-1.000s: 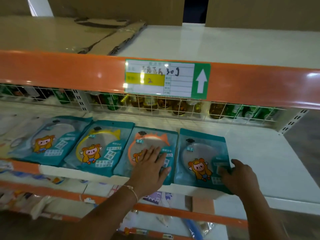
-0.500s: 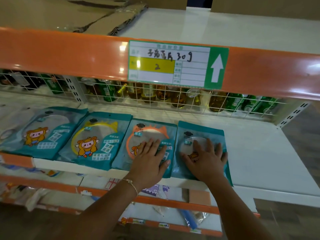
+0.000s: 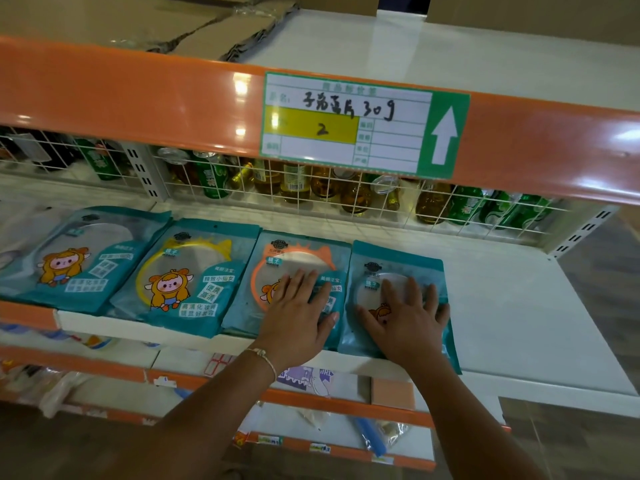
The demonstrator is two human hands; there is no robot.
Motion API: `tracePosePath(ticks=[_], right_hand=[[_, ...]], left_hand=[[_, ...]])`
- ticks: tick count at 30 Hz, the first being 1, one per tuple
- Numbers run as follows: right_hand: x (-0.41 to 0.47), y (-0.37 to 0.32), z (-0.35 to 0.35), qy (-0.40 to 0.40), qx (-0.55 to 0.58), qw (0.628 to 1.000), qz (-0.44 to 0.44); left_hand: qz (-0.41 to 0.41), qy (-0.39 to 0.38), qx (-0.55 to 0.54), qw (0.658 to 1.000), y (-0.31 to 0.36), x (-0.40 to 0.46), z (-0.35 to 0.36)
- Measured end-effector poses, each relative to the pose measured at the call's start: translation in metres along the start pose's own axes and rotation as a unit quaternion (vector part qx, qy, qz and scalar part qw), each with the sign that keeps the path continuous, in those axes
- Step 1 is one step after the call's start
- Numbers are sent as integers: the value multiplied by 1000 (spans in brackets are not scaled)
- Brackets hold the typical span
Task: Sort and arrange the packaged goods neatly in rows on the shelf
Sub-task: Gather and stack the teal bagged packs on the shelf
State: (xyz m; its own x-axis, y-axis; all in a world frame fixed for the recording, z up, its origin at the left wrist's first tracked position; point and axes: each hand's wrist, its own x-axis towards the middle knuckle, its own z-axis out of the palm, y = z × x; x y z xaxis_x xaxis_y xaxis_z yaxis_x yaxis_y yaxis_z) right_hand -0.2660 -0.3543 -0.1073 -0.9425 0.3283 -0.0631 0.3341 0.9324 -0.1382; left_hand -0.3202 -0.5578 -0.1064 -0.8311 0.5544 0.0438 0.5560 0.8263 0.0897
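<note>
Teal plastic mirror packages, 4 in 1 row, lie flat on the white metal shelf (image 3: 512, 313). Left hand (image 3: 298, 315) presses the orange-ring package (image 3: 277, 271), right hand (image 3: 405, 318) the rightmost package (image 3: 391, 261); fingers straight, spread.

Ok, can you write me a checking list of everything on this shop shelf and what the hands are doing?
Surface: white shelf, bare to the right of the packets.
Job's things: four teal mirror packets in a row, lying flat: leftmost packet, yellow-ring packet, orange-ring packet, rightmost packet; front edges overhang the shelf lip.
Clutter: flattened cardboard on the top shelf; loose packets on the lower shelves.
Hands: left hand flat on the orange-ring packet; right hand flat on the rightmost packet.
Cables: nothing seen.
Surroundings: price label with an arrow; bottles behind a wire grid.
</note>
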Motion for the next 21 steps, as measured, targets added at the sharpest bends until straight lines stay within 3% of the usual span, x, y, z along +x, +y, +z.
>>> tracePosePath(ticks=[21], right_hand=[[3, -6, 2, -3, -4, 1000, -8]], left_hand=[[-15, 14, 1, 1000, 1, 0, 5]])
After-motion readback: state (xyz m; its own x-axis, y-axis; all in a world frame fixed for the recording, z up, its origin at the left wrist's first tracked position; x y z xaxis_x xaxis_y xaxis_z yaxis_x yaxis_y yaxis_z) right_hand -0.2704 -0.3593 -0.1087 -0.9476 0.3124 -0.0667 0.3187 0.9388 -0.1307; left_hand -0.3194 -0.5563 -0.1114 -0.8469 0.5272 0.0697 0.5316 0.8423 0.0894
